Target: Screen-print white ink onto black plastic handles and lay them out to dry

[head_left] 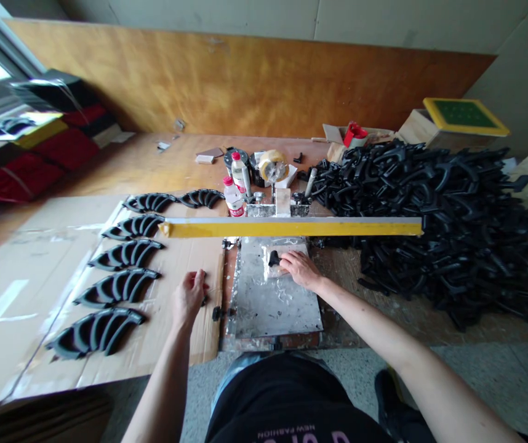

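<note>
My left hand (190,297) is over the cardboard, its fingers closed around a dark curved plastic part (205,300) that is mostly hidden. My right hand (300,267) grips the end of a black plastic handle (274,258). That handle lies across a pale block on the grey metal plate (273,314). Left of my left hand, curved black plastic parts (102,332) stand in several fanned rows on the cardboard sheet (65,252). Just beyond my right hand, a long yellow bar (292,229) spans the plate at a raised height.
A large heap of black plastic parts (412,209) covers the bench's right side. Two red-capped bottles (233,198) and a tape roll (273,166) stand behind the bar. A green panel with a yellow frame (467,117) rests on a box at back right. Red bundles (61,147) lie at left.
</note>
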Demonstrator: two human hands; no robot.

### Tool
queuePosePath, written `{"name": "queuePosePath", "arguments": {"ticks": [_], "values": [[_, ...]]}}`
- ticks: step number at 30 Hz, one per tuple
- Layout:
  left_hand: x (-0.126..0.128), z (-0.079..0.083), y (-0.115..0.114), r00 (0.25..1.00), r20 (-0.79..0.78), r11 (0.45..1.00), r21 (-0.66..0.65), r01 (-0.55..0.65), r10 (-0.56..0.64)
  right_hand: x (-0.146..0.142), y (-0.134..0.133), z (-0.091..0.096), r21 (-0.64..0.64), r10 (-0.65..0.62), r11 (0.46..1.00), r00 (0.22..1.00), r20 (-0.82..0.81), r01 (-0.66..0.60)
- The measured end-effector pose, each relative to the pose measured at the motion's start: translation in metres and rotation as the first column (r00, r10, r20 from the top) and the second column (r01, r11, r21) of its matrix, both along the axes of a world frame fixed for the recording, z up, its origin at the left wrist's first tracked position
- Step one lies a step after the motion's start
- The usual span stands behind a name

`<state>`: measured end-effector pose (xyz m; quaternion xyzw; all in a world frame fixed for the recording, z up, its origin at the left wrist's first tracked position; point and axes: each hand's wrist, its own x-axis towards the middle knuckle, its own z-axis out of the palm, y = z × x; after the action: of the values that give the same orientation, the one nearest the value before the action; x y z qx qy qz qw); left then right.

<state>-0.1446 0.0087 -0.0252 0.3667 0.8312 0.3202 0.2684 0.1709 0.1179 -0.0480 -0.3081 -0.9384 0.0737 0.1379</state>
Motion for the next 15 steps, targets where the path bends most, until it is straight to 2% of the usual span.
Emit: {"name": "queuePosePath", "arguments": {"ticks": [2, 4, 7, 9, 11, 13, 15], "values": [[0.011, 0.022, 0.011, 0.998, 0.07, 0.991, 0.136, -0.019, 0.009, -0.001, -0.001, 0.004, 0.01, -0.011, 1.0, 1.0, 0.023, 0.011], [0.025, 0.049, 0.024, 0.992, 0.125, 0.957, 0.291, -0.016, -0.021, -0.005, 0.0, 0.007, 0.016, -0.017, 1.0, 1.0, 0.015, 0.017], [0.049, 0.09, 0.046, 0.977, 0.187, 0.858, 0.514, -0.006, -0.105, -0.015, 0.003, 0.002, -0.002, 0.024, 1.0, 0.999, -0.024, -0.024], [0.065, 0.109, 0.057, 0.955, 0.24, 0.793, 0.61, -0.01, -0.173, -0.021, 0.005, -0.004, -0.04, 0.038, 0.998, 0.999, -0.019, -0.039], [0.077, 0.12, 0.063, 0.934, 0.285, 0.764, 0.645, -0.021, -0.215, -0.024, 0.006, -0.009, -0.072, -0.022, 0.997, 1.0, 0.0, 0.022], [0.083, 0.123, 0.062, 0.933, 0.289, 0.767, 0.641, -0.025, -0.212, -0.019, 0.008, -0.01, -0.104, -0.164, 0.981, 0.986, -0.012, 0.162], [0.083, 0.121, 0.053, 0.929, 0.302, 0.779, 0.626, -0.025, -0.213, -0.002, 0.015, -0.004, -0.153, -0.327, 0.937, 0.942, -0.072, 0.314]]}}
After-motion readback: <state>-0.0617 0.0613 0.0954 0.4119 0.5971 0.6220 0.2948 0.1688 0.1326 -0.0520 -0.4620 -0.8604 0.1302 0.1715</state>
